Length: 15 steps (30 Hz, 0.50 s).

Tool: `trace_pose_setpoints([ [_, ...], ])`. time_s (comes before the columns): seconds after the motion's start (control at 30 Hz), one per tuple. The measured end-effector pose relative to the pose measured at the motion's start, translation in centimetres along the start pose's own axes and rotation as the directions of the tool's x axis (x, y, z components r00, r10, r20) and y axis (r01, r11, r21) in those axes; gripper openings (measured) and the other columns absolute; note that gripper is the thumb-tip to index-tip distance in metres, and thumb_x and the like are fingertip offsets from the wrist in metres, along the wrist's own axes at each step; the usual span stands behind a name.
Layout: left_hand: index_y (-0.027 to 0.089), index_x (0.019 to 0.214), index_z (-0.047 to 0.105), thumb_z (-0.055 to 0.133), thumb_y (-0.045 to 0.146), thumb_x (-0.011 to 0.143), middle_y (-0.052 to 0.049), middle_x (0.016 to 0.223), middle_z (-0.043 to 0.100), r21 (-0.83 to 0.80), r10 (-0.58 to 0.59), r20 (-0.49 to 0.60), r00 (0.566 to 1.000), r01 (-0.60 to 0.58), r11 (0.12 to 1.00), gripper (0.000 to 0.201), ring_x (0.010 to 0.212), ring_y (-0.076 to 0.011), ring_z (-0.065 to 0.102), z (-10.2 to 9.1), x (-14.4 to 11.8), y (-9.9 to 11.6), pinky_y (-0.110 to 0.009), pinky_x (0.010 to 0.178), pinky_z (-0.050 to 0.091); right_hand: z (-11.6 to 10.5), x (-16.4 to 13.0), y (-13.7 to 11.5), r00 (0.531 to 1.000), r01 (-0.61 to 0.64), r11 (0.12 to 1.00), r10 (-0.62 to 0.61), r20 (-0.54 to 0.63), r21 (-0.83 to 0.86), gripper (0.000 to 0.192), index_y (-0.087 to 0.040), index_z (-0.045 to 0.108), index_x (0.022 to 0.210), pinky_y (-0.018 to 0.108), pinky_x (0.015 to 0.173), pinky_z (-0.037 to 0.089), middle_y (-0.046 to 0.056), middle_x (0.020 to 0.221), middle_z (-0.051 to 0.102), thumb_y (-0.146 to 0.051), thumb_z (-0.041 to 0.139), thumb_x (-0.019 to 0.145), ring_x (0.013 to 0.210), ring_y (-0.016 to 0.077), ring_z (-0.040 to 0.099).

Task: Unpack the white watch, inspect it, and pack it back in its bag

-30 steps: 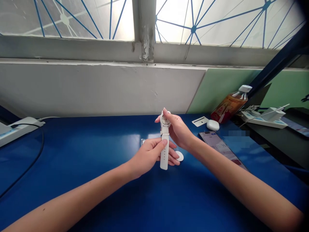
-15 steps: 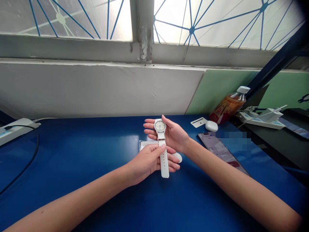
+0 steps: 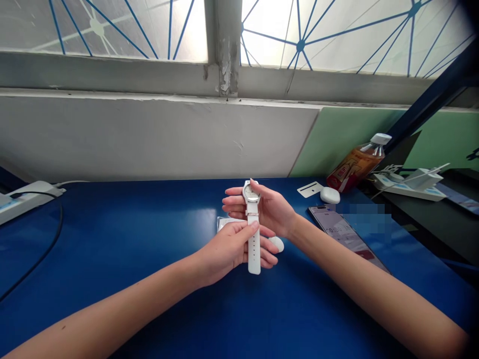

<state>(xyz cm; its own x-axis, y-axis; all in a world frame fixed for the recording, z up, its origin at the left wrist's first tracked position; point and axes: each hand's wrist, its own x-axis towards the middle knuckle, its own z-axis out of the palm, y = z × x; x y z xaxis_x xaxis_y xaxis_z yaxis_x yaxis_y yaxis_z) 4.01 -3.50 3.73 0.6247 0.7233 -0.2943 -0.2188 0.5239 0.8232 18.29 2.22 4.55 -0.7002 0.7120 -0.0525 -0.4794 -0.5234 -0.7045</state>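
A white wristwatch (image 3: 254, 243) is held lengthwise above the blue table, its dial at the far end and its long strap with a row of holes hanging toward me. My left hand (image 3: 234, 244) pinches the strap between thumb and fingers, the thumb on top. At the dial end, my right hand (image 3: 275, 209) has the watch head on its fingers, with the thumb over the dial's edge. Beneath the hands lie a clear-wrapped white packet (image 3: 223, 223) and a round white object (image 3: 277, 244), both partly hidden.
On the right of the blue table (image 3: 130, 229) are a phone (image 3: 348, 237), a white earbud case (image 3: 330, 195), a white card (image 3: 310, 189) and a tilted drink bottle (image 3: 355, 164). Power strips (image 3: 33, 197) with cables sit at both sides. A wall and windows stand behind.
My right thumb has moved onto the edge of the watch's dial, covering part of it. The watch has tilted slightly. My left hand keeps its pinch on the strap.
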Motion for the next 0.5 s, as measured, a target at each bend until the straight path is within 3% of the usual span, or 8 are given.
trace_pose_setpoints([
  [0.23,0.003,0.098,0.065,0.039,0.032,0.101,-0.018,0.085,0.072,-0.053,-0.039,0.009,0.999,0.04,0.998,0.04,0.074,-0.0216,0.072,0.0,0.3,-0.1,-0.033,0.074,0.057,0.2,-0.2,-1.0,1.0,0.014,1.0,-0.014,-0.014,-0.028,0.058,-0.006,0.065,0.112,0.034,0.086,0.051,0.013,0.102,0.074,-0.042,0.021,0.101,0.09,0.0213,0.07],
  [0.5,0.003,0.094,0.065,0.037,0.03,0.102,-0.018,0.083,0.072,-0.065,-0.074,-0.04,0.996,0.071,0.995,0.04,0.072,-0.0216,0.073,0.3,0.2,-0.1,-0.033,0.072,0.058,0.0,-0.1,-1.0,0.999,-0.044,0.999,0.043,-0.016,-0.024,0.072,-0.001,0.062,0.115,0.038,0.09,0.05,0.02,0.108,0.071,-0.053,0.016,0.099,0.096,0.0259,0.07],
])
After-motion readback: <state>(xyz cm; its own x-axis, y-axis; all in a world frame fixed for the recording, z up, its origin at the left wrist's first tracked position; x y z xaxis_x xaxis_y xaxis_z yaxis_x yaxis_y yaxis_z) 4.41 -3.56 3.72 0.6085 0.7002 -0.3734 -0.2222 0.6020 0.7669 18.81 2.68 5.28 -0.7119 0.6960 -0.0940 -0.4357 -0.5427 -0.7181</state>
